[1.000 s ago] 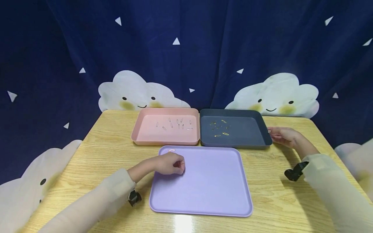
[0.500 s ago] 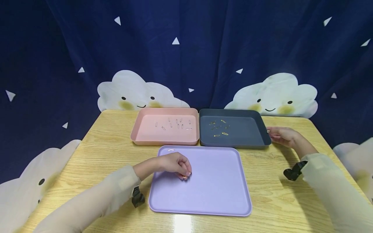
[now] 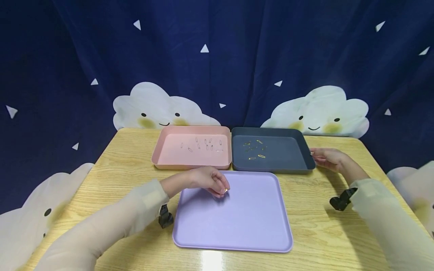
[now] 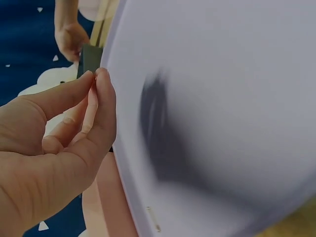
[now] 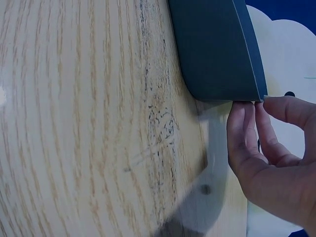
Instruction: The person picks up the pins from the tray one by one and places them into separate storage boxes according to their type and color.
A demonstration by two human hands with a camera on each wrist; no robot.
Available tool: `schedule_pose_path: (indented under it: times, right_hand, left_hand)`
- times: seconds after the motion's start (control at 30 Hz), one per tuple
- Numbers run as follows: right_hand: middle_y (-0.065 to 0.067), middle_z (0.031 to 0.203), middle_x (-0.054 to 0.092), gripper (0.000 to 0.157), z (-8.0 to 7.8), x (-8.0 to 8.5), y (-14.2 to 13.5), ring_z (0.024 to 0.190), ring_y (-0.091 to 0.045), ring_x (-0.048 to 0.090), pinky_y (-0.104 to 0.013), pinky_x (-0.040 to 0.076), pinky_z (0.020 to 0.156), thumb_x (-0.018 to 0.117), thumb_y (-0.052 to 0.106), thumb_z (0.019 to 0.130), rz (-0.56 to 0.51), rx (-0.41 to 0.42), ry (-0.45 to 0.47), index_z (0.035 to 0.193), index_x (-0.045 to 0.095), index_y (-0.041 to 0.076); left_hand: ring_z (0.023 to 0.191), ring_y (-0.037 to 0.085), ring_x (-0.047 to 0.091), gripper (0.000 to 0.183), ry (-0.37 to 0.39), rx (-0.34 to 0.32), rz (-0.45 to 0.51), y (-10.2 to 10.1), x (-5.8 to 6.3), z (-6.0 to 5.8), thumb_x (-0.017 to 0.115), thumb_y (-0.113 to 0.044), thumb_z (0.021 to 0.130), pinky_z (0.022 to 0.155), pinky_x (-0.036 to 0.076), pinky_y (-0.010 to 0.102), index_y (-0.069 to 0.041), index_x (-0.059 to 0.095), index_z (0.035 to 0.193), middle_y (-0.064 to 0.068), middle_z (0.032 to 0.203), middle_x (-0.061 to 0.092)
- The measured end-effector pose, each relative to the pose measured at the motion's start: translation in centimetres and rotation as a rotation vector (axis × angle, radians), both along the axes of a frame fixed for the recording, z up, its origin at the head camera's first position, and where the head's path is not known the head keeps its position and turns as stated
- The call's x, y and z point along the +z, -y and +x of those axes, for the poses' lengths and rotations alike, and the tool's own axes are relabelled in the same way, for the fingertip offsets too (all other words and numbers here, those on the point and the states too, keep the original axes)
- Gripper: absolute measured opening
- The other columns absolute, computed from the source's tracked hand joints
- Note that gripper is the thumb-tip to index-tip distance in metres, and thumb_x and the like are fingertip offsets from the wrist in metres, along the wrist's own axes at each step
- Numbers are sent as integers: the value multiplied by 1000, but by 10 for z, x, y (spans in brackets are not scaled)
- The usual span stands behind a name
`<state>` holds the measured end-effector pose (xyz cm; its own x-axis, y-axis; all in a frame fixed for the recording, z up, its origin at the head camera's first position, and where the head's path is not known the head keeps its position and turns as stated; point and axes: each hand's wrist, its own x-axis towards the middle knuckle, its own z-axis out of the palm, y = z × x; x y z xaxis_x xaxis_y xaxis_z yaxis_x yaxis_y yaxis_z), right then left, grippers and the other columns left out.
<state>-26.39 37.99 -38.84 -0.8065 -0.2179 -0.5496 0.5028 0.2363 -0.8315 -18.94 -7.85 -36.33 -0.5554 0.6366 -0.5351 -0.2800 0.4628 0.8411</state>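
Observation:
My left hand (image 3: 209,180) hovers over the upper left part of the lilac tray (image 3: 251,226). Its thumb and fingertips pinch a small gold safety pin (image 3: 225,190), mostly covered by the fingers. Another safety pin (image 4: 153,219) lies on the lilac tray near its edge in the left wrist view; the left hand and arm hide it in the head view. At the dark blue-grey tray (image 3: 291,152), my right hand (image 3: 330,158) grips the right side, thumb at the rim and fingers against the outer wall. Several gold safety pins (image 3: 261,156) lie inside that tray.
A pink tray (image 3: 166,154) with several silver safety pins (image 3: 190,149) stands left of the dark one, side by side behind the lilac tray. All sit on a wooden table (image 3: 129,165). A navy curtain (image 3: 237,56) with clouds hangs behind.
My left hand has turned on the lilac tray, picked up a gold safety pin, then lifted it up and to the right. My right hand stays at the dark tray's side.

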Motion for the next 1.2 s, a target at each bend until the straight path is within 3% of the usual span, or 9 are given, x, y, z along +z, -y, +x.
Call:
schedule_pose_path:
  times: [0.23,0.4,0.53,0.63,0.7,0.77,0.87,1.0,1.2]
  right_hand:
    - [20,86,64,31,2,0,-2,84,4,61,-15,53,78,50,10,97,17,-16,12,85,64,35]
    - [20,86,64,26,1,-1,-4,84,4,61,-15,53,78,52,11,97,28,-22,14,88,64,33]
    - [21,87,63,18,1,-1,-4,85,5,60,-14,53,79,52,14,99,59,-5,11,110,60,26]
    - [22,88,62,29,0,-1,-4,86,5,59,-14,53,80,51,15,99,75,4,10,127,51,18]
    - [22,87,63,26,0,0,-4,85,4,60,-14,53,80,52,14,98,72,-3,14,123,54,21]
    - [21,87,64,21,0,1,-4,85,4,60,-14,53,79,52,12,97,61,-13,18,108,62,27]
    - [19,86,65,31,1,2,-3,83,3,61,-14,54,77,52,10,97,45,-30,26,85,64,35]
    - [19,85,65,29,1,1,-5,83,3,60,-14,54,77,51,11,97,67,-28,24,88,65,35]
    - [19,85,65,34,-2,1,-6,82,4,60,-14,53,77,50,12,98,74,-20,26,82,64,39]
  left_hand:
    - [73,11,67,26,-2,0,-19,-14,15,-15,62,7,87,84,60,33,10,62,113,29,112,66]
    - [74,12,67,27,-10,15,5,-23,24,-30,61,8,87,89,58,36,10,62,113,26,105,69]
    - [77,12,65,30,-22,15,3,-30,31,-44,61,8,88,89,58,33,11,60,118,10,87,71]
    - [77,11,65,31,-53,6,-24,-36,35,-54,61,7,88,84,59,28,10,60,119,5,84,70]
    - [75,11,64,30,-74,2,-43,-41,38,-61,62,6,88,80,59,25,8,62,118,8,88,71]
    - [74,11,64,29,-78,-1,-45,-45,40,-68,62,7,88,79,58,24,8,63,117,11,91,70]
    - [74,11,63,27,-93,-9,-47,-52,43,-76,62,7,87,79,58,24,7,64,114,8,87,70]
    - [74,12,63,24,-106,-3,-50,-63,47,-86,61,6,89,77,57,24,6,65,112,4,82,67]
    - [74,12,61,30,-107,15,-59,-78,50,-102,56,8,91,101,52,38,9,60,121,1,78,64]
